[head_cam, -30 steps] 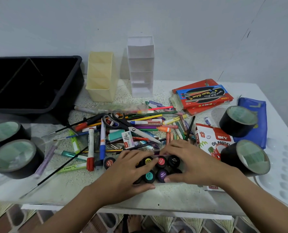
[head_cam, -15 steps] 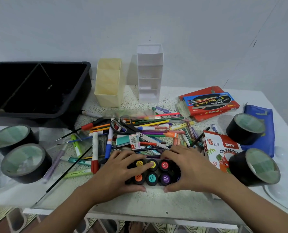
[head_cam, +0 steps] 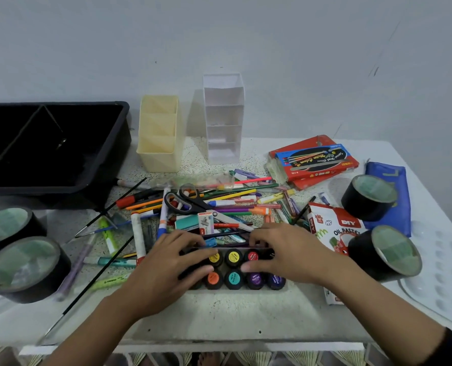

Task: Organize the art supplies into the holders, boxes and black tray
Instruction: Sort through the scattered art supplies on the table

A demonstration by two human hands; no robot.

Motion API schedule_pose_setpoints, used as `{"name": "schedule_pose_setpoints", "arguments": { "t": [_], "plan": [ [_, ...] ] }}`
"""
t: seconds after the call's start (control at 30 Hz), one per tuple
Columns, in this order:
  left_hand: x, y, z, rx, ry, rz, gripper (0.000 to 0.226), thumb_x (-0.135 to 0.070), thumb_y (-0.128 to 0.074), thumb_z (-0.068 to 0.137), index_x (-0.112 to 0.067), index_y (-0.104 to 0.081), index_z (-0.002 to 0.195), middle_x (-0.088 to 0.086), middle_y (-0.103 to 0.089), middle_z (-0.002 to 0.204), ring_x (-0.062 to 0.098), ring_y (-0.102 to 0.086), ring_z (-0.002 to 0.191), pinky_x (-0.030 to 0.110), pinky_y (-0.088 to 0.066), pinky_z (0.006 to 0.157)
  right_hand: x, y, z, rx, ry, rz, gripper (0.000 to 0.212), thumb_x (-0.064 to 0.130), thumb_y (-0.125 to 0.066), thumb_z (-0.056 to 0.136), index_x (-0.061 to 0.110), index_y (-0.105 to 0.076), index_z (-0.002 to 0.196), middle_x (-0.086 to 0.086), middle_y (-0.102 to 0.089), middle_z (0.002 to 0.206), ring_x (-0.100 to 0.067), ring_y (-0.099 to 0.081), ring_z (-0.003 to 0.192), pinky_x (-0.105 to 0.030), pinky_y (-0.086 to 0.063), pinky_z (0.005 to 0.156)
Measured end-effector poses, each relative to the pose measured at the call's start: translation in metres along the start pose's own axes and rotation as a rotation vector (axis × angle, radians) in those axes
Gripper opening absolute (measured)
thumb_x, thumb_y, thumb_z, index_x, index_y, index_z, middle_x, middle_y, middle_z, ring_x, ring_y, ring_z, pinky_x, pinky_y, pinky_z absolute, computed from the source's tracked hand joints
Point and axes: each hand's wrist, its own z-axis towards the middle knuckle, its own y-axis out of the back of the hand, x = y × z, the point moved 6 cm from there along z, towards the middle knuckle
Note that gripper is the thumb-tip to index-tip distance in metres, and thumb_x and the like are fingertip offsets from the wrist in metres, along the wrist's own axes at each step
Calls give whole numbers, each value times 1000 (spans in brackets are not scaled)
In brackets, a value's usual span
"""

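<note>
Paint pots [head_cam: 232, 270], small with coloured lids, sit in two rows at the near middle of the table [head_cam: 219, 315], apparently in a shallow clear carrier, though its edges are hard to make out. I see both hands on the set: left hand [head_cam: 164, 273] laid flat with fingers spread over the left end of the rows, right hand [head_cam: 285, 254] arched over the right end, fingertips touching the far edge and thumb near the lids. Neither is pinching a single pot; my read is that they are squaring or bracing the whole set to lift it.

Black tray [head_cam: 53, 146] stands far left, seemingly empty. Yellow holder [head_cam: 159, 138] and white holder [head_cam: 223, 120] stand upright at the far middle, also empty. Loose pile of pens, pencils, brushes and scissors [head_cam: 193, 204] lies just beyond the pots, touching their far side. Oil pastel box [head_cam: 333, 228] is just right of the right hand; black tape rolls [head_cam: 26, 268] sit at both sides.

Risks as I judge them:
- Lifting from the ends only could let the rows bow and middle pots drop.
- Pens lying against the far edge may snag and drag along.
- Path to the tray crosses the left tape rolls and long brushes [head_cam: 100, 273]; a low carry could knock them off the near edge.
</note>
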Motion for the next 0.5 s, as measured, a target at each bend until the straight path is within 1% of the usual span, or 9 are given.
{"name": "schedule_pose_setpoints", "arguments": {
  "t": [0.07, 0.1, 0.17, 0.23, 0.27, 0.33, 0.37, 0.43, 0.5],
  "plan": [
    [1, -4, -1, 6, -7, 13, 46, -58, -32, 105, -38, -54, 140, -13, -50, 129, 9, -44, 120, 32, -43, 93, 3, -3, -1, -128, 8, -11, 55, 76, -45, 88, 28, -61, 109, 8, -60, 102, -13, -58, 91, -36, -54, 74],
    [1, -7, -1, 11, -10, 21, 46, -57, -32, 105, -38, -52, 141, -12, -50, 129, 10, -44, 120, 32, -44, 93, 6, -5, -1, -207, 27, 2, 53, 73, -44, 91, 27, -62, 109, 8, -60, 99, -14, -58, 91, -35, -53, 74],
    [1, -10, -1, 20, -13, 35, 45, -56, -33, 105, -39, -50, 143, -12, -48, 129, 10, -44, 121, 34, -45, 93, 15, -13, -1, -309, 80, 46, 47, 66, -43, 96, 26, -62, 113, 7, -60, 102, -14, -57, 95, -33, -51, 79],
    [2, -11, -1, 28, -13, 26, 44, -56, -34, 105, -41, -47, 145, -12, -47, 128, 9, -43, 120, 34, -45, 94, 24, -24, 3, -316, 148, 60, 46, 64, -43, 98, 27, -60, 118, 7, -58, 107, -14, -53, 102, -33, -47, 87],
    [2, -10, 0, 33, -10, 14, 44, -56, -34, 105, -43, -45, 146, -12, -46, 128, 9, -42, 120, 34, -44, 95, 28, -29, 6, -306, 180, 46, 46, 65, -43, 97, 28, -59, 119, 8, -55, 109, -13, -51, 103, -34, -45, 88],
    [1, -9, 0, 55, -7, -10, 43, -55, -36, 106, -46, -39, 148, -11, -45, 127, 9, -40, 120, 33, -41, 97, 36, -32, 12, -301, 217, 29, 46, 69, -44, 95, 30, -58, 115, 9, -52, 108, -12, -48, 101, -36, -44, 85],
    [0, -8, 0, 63, -9, -19, 43, -54, -37, 106, -47, -38, 148, -11, -45, 127, 9, -40, 120, 31, -39, 98, 39, -29, 15, -306, 227, 33, 45, 69, -44, 95, 30, -59, 110, 11, -51, 105, -12, -48, 99, -36, -44, 84],
    [-1, -5, 0, 65, -8, -42, 41, -50, -40, 107, -43, -41, 147, -9, -45, 128, 10, -40, 121, 29, -37, 99, 46, -23, 21, -322, 254, 53, 38, 67, -48, 92, 31, -58, 99, 13, -51, 97, -11, -48, 92, -37, -45, 81],
    [1, 0, 0, 48, 2, -80, 38, -44, -44, 107, -34, -51, 142, -6, -47, 128, 12, -42, 120, 32, -40, 99, 51, -16, 27, -322, 280, 98, 31, 63, -54, 87, 32, -56, 92, 15, -52, 90, -10, -50, 86, -37, -47, 77]
  ]
}}
